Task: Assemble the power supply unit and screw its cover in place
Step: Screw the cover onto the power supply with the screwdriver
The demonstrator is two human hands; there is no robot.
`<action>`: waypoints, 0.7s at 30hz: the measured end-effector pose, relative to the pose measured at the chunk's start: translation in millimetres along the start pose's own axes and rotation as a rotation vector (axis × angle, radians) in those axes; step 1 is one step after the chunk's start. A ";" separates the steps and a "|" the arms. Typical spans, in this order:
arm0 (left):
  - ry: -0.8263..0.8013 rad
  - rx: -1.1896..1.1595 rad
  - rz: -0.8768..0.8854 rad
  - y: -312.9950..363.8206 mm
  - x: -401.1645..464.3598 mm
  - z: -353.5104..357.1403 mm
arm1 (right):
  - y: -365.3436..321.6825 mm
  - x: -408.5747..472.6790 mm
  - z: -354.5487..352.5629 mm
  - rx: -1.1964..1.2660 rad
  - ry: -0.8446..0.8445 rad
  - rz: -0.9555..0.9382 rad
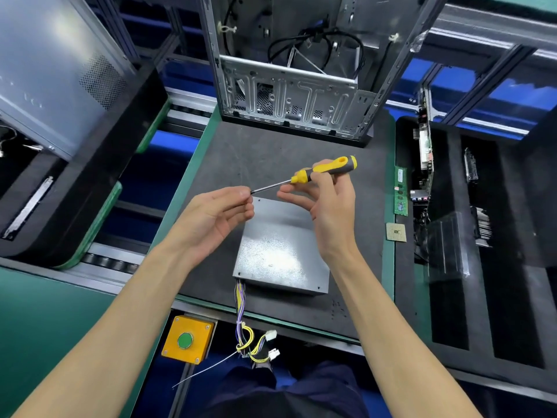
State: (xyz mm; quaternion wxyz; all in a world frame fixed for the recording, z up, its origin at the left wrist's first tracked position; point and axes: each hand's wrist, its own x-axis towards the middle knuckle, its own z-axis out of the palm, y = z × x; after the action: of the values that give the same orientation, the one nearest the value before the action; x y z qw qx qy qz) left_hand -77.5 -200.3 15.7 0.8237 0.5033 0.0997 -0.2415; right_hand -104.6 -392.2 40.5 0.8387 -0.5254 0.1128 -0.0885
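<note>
Directly below both grips, on the dark worktop (271,164), lay one power supply unit (280,251), cover seated, its wire bundle (241,312) trailing toward the person.

One screwdriver (304,176) was held above the unit's far edge. Its long axis ran from the handle on the right to the tip on the left.

Right hand (328,203): fingers curled round the yellow handle.

Left hand (223,212): fingertips (245,196) pinched at the tip; whether they held a screw could not be told.

Both hands were about equally near the unit; the far-left corner hole lay just under the tip.

Beyond stood one open computer chassis (289,95). To the right lay one memory stick (401,191) and one processor chip (396,232). Nearest the person sat one green button box (187,339).
</note>
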 end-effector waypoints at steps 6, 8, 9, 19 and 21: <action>0.047 0.105 0.067 4.5 1.1 5.2 | -4.3 -2.2 4.7 -0.030 -0.029 -0.080; 0.055 0.124 0.078 4.6 2.6 7.5 | -4.6 -1.8 6.4 -0.049 -0.034 -0.118; 0.054 0.128 0.081 4.6 3.4 8.2 | -4.5 -1.4 7.2 -0.060 -0.035 -0.138; 0.280 0.478 0.180 -2.1 10.8 -5.6 | 1.4 12.9 6.8 -0.237 -0.033 -0.231; 0.325 0.724 0.176 -13.5 12.6 -9.6 | 5.4 16.4 5.7 -0.362 -0.071 -0.248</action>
State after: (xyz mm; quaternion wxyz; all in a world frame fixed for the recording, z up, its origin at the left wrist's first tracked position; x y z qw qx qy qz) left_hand -72.6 -200.7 -4.4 0.5843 0.7990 0.0934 -0.1069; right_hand -87.0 -389.3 36.5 0.7169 -0.6799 0.0317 -0.1506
